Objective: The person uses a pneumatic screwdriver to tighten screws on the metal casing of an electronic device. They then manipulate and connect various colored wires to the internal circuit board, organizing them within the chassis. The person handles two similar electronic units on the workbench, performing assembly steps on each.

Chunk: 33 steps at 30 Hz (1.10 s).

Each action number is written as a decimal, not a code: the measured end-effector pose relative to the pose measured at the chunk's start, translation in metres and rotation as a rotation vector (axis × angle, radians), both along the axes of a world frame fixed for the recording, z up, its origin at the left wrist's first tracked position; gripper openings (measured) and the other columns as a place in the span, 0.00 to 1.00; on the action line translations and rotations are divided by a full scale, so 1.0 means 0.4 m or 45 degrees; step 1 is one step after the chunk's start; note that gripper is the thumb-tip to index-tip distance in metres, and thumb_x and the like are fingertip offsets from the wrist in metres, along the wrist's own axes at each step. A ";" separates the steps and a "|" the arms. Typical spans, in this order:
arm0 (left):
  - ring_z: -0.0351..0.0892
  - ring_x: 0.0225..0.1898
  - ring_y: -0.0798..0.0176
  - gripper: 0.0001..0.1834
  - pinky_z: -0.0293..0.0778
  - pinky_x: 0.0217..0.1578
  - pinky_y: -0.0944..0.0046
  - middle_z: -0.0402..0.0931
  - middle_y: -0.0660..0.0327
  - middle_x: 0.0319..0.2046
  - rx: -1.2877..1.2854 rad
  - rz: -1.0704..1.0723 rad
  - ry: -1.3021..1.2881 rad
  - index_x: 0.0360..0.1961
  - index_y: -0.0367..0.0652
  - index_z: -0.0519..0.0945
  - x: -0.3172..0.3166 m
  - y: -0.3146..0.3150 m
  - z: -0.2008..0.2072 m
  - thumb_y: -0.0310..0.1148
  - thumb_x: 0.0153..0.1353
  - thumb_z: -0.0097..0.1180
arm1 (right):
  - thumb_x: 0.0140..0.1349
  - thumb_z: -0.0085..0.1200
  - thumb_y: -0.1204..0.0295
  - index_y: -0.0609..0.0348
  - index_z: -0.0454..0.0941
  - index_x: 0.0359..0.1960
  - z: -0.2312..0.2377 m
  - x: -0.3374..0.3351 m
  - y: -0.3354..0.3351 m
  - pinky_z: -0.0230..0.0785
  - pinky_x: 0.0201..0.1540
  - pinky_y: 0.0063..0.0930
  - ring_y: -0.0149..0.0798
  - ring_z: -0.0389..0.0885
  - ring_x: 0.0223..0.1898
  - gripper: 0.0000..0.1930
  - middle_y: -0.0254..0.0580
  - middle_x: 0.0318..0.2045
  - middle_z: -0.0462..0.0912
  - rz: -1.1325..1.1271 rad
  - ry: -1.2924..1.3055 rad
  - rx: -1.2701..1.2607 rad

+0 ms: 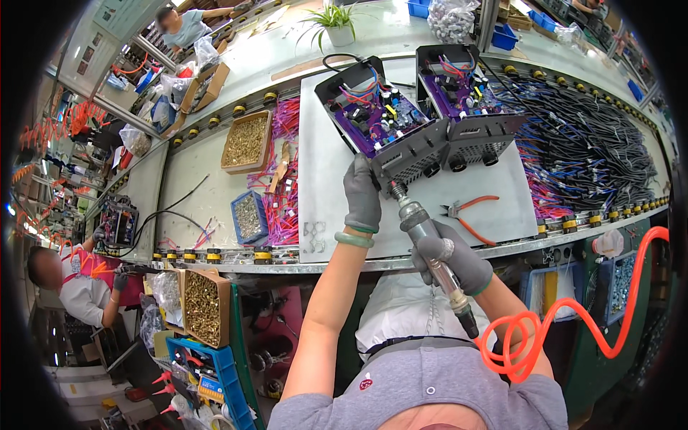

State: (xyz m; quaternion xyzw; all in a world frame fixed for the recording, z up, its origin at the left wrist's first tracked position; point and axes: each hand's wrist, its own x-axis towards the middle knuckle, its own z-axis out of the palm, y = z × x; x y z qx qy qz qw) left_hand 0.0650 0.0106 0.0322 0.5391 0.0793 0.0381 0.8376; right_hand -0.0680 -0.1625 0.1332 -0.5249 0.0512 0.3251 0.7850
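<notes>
My right hand (459, 259), in a grey glove, is wrapped round a silver air screwdriver (423, 228) with a coiled orange hose on its rear end. The driver's tip meets the near left corner of a black metal case (412, 152) that holds a purple circuit board (380, 118). At that same corner my left hand (362, 193), also gloved, grips the case edge; some of its fingertips are hidden. A second black case (484, 132) with a similar board stands against it on the right. Diagonal cutters with orange handles (473, 215) lie on the white work mat (330, 193).
Dark cables (595, 143) pile up at the right. Left of the mat stand a box of brass-coloured screws (247, 142) and a blue bin of silver screws (249, 217). The orange hose (609, 344) loops beside my right arm. A co-worker (82, 287) sits at the left.
</notes>
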 end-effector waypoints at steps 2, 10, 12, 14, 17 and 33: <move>0.59 0.20 0.76 0.21 0.56 0.21 0.70 0.67 0.71 0.20 -0.023 -0.007 0.001 0.32 0.45 0.77 -0.001 -0.002 0.002 0.49 0.74 0.45 | 0.58 0.57 0.60 0.63 0.67 0.48 -0.012 0.001 -0.003 0.71 0.20 0.22 0.28 0.74 0.18 0.23 0.37 0.25 0.76 -0.055 -0.056 0.082; 0.58 0.20 0.77 0.19 0.57 0.21 0.70 0.64 0.73 0.20 -0.056 0.058 0.004 0.31 0.47 0.76 0.000 -0.014 0.008 0.48 0.74 0.46 | 0.54 0.62 0.57 0.64 0.67 0.52 -0.035 -0.032 -0.036 0.72 0.22 0.24 0.29 0.75 0.19 0.30 0.38 0.24 0.75 0.074 -0.026 -0.216; 0.58 0.20 0.77 0.19 0.57 0.21 0.71 0.64 0.73 0.20 -0.064 0.053 0.040 0.31 0.47 0.76 -0.006 -0.011 0.018 0.48 0.74 0.46 | 0.54 0.61 0.59 0.64 0.67 0.51 -0.040 -0.034 -0.034 0.72 0.22 0.24 0.29 0.75 0.19 0.28 0.38 0.25 0.75 0.042 -0.012 -0.211; 0.62 0.22 0.76 0.19 0.60 0.22 0.71 0.67 0.71 0.21 -0.080 0.004 0.064 0.34 0.44 0.77 -0.010 0.011 0.019 0.46 0.74 0.46 | 0.55 0.60 0.61 0.64 0.67 0.51 -0.050 -0.041 -0.043 0.73 0.23 0.24 0.29 0.77 0.21 0.27 0.38 0.26 0.76 0.078 0.001 -0.236; 0.71 0.29 0.73 0.19 0.69 0.32 0.70 0.75 0.67 0.28 0.001 -0.010 -0.021 0.41 0.38 0.78 -0.035 0.025 0.005 0.45 0.74 0.46 | 0.55 0.61 0.63 0.65 0.67 0.52 -0.074 -0.071 -0.085 0.73 0.24 0.24 0.29 0.77 0.22 0.27 0.39 0.27 0.77 0.087 0.062 -0.249; 0.81 0.37 0.46 0.07 0.76 0.39 0.49 0.80 0.56 0.38 1.973 -0.327 -0.172 0.36 0.47 0.81 -0.135 0.124 -0.062 0.36 0.59 0.61 | 0.48 0.67 0.58 0.66 0.66 0.58 -0.113 -0.134 -0.080 0.74 0.23 0.23 0.28 0.77 0.22 0.38 0.38 0.29 0.75 0.218 0.111 -0.236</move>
